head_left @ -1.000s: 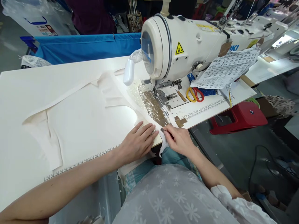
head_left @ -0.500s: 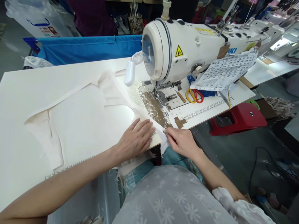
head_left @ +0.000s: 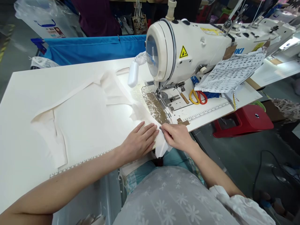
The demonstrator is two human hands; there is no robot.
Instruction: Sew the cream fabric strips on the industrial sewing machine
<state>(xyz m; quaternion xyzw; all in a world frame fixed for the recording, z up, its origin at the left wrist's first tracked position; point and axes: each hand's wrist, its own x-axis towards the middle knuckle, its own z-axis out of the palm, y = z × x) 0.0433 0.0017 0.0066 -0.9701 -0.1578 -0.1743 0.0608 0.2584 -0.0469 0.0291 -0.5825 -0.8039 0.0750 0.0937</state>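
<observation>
A long strip-like piece of white fabric [head_left: 113,89] lies spread in a loose curve over the white table, and its near end hangs over the front edge. My left hand [head_left: 140,139] rests flat on it by that edge, fingers stretched out. Close beside the left fingertips, my right hand [head_left: 177,136] is closed at the fabric's near end. A small grey metal tip [head_left: 161,128] pokes out from its fingers; the rest is hidden in the grip, so its kind is unclear. The white sewing machine [head_left: 185,47] stands just beyond, its needle area apart from both hands.
Yellow-and-red-handled scissors [head_left: 198,97] lie by the machine bed. A printed paper sheet [head_left: 232,72] hangs at the machine's right. A ruler strip [head_left: 208,111] runs along the table. A red stool [head_left: 248,122] stands right, and blue cloth [head_left: 93,48] stretches behind the table.
My right hand has moved left and slightly up, closer to the left hand. The fabric has bunched into small folds ahead of the left hand. The view has shifted slightly.
</observation>
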